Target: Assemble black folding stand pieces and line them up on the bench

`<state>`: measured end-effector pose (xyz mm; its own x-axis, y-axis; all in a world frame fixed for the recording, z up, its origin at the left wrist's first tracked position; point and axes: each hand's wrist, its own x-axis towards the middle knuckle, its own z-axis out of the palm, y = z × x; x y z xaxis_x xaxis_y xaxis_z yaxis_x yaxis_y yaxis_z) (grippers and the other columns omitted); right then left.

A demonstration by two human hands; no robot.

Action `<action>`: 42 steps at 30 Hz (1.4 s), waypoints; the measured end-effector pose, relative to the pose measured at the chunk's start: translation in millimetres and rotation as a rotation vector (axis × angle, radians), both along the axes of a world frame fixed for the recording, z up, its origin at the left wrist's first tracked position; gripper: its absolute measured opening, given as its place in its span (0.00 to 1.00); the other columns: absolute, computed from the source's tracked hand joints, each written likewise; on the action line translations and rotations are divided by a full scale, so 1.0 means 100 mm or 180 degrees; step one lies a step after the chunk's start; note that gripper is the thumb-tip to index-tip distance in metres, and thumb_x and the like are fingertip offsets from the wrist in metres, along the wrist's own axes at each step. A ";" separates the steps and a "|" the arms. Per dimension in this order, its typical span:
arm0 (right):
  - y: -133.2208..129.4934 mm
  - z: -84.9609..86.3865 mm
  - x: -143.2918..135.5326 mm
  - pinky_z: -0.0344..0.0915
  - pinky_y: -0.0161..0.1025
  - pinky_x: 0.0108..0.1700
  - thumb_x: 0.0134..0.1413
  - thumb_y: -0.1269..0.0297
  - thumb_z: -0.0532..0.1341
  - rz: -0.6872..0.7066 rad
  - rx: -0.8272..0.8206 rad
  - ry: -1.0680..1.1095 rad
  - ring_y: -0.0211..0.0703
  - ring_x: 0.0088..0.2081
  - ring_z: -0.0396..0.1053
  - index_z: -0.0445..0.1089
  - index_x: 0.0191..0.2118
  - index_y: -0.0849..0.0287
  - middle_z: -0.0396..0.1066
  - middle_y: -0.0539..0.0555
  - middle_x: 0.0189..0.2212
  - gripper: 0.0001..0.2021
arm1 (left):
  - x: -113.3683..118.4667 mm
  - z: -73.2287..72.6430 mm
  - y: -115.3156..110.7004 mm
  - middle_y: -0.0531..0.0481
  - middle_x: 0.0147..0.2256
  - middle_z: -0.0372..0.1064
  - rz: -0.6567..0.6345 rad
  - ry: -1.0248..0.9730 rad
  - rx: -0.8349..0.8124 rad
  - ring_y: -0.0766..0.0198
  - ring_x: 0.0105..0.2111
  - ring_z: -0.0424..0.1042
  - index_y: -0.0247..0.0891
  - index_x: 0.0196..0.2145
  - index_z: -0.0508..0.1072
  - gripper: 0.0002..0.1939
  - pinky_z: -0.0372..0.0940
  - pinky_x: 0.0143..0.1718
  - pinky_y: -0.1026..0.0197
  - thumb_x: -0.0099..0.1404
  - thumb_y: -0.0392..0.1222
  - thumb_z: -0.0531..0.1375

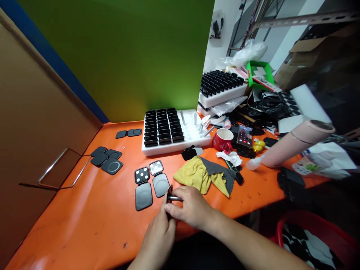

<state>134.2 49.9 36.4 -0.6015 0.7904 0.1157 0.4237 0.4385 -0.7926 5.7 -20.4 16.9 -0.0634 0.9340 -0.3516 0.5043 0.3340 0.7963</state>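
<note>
My left hand (161,232) is closed on a thin dark panel (169,193), held upright and seen edge-on. A short metal rod (176,198) sticks out from my right hand (194,208), its tip meeting the panel's face; the fingers partly cover both. Just beyond my hands lie two unfolded black folding pads. The left pad (143,197) has white dots on its upper square, and the right one (161,184) shows a lighter upper square with dots. A yellow and grey cloth (197,174) is crumpled beyond my right hand.
A white foam tray (180,147) holds rows of black pieces and some metal rods. Black pads (108,161) lie near a bent wire frame (60,187) at left. At right stand a red mug (218,142), a phone (244,135) and a pink bottle (292,146).
</note>
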 end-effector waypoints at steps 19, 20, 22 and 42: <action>0.03 -0.01 0.07 0.57 0.35 0.35 0.56 0.64 0.51 0.0091 0.0560 -0.0569 0.41 0.33 0.66 0.65 0.32 0.59 0.69 0.52 0.29 0.08 | -0.02 -0.02 0.07 0.42 0.50 0.66 0.0017 0.0026 0.0036 0.53 0.47 0.66 0.38 0.54 0.59 0.24 0.58 0.45 0.57 0.59 0.38 0.48; 0.04 -0.02 0.07 0.57 0.35 0.35 0.56 0.66 0.51 0.0122 0.0624 -0.0591 0.41 0.33 0.66 0.65 0.32 0.59 0.69 0.52 0.29 0.08 | -0.02 -0.03 0.07 0.41 0.49 0.66 0.0005 -0.0001 0.0046 0.53 0.47 0.66 0.38 0.55 0.58 0.25 0.58 0.45 0.57 0.59 0.38 0.48; 0.04 -0.05 0.08 0.57 0.35 0.35 0.56 0.68 0.51 0.0139 0.0701 -0.0578 0.40 0.32 0.65 0.65 0.31 0.59 0.68 0.52 0.29 0.07 | -0.02 -0.04 0.06 0.41 0.48 0.67 0.0012 -0.0095 0.0031 0.53 0.46 0.66 0.37 0.56 0.57 0.27 0.58 0.45 0.58 0.58 0.38 0.49; -0.02 0.05 0.13 0.58 0.35 0.34 0.56 0.60 0.51 -0.0007 0.0447 -0.0707 0.42 0.34 0.67 0.65 0.34 0.59 0.69 0.53 0.32 0.09 | 0.04 0.03 0.09 0.39 0.46 0.68 -0.0130 0.0194 -0.0123 0.50 0.46 0.67 0.38 0.56 0.56 0.25 0.59 0.43 0.55 0.61 0.41 0.47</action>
